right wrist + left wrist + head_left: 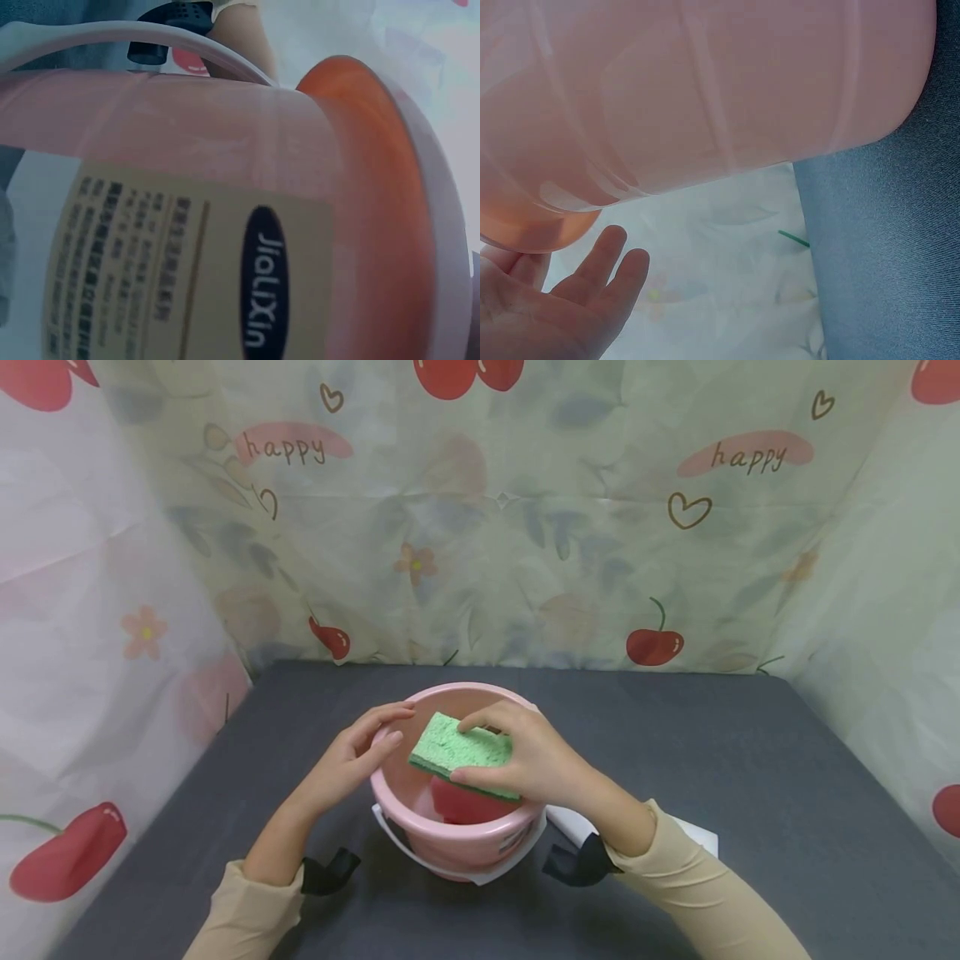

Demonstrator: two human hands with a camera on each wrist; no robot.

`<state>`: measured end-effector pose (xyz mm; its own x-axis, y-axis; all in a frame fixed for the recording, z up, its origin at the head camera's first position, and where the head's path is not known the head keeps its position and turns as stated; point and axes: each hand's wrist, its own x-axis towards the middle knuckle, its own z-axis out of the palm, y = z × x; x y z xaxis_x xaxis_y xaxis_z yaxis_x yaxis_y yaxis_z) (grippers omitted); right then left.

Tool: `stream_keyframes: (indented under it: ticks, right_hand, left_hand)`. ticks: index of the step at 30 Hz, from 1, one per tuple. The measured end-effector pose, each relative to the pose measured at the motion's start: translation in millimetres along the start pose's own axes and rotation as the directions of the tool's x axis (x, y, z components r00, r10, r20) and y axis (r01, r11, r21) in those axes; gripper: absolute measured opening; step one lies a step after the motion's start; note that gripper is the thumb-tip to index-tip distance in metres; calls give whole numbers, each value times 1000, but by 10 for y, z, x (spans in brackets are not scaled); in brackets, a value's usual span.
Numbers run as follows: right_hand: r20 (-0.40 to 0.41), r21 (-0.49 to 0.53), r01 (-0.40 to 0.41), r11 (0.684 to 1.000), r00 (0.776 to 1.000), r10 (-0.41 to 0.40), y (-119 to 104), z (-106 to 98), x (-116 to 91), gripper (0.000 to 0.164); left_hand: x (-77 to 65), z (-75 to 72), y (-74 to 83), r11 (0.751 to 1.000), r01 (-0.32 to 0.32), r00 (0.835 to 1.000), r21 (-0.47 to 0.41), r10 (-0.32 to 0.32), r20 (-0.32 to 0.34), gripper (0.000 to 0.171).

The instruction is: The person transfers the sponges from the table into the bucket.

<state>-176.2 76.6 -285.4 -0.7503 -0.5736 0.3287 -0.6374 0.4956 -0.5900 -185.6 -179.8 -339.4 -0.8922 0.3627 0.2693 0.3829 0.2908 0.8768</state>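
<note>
My right hand (546,756) pinches a green sponge (446,745) between thumb and fingers, above the mouth of a pink bucket (442,830). The sponge has a pale green porous top and a darker green underside layer. Inside the bucket lies something red (467,807), partly hidden by the sponge. At the bucket's left rim is my left hand (352,758), its fingers loosely extended and holding nothing. In the left wrist view, the left hand (570,307) shows beside the rim with fingers spread. The right wrist view is filled by the bucket's labelled side, so the sponge is hidden there.
The bucket's pale handle (420,863) hangs down at its front. To its right, a white item (697,837) lies on the dark tabletop (712,752), partly behind my right forearm. Printed fabric curtains (510,585) enclose the back and sides.
</note>
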Motion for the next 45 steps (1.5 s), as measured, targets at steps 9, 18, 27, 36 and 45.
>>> stream_keyframes:
  ticks: [9, 18, 27, 36, 45]
  right_hand:
    - [30, -29, 15, 999, 999, -14, -5, 57, 4, 45]
    - [9, -119, 79, 990, 997, -78, -21, 104, 5, 44]
    - [35, -146, 57, 988, 998, -53, -60, 127, 21, 45]
    - [64, -176, 28, 984, 998, -17, -73, 156, 30, 44]
    - [125, -123, 35, 992, 992, -20, -84, 145, 37, 52]
  left_hand:
    - [-5, 1, 9, 1000, -3, 1000, -6, 3, 7, 38]
    - [-7, 1, 14, 1000, 1, 1000, -5, -1, 12, 38]
    - [-5, -2, 5, 1000, 11, 1000, 20, -11, 13, 38]
    - [-1, 3, -5, 1000, 3, 1000, 13, -3, 15, 38]
    - [0, 2, -2, 1000, 1, 1000, 17, -1, 13, 38]
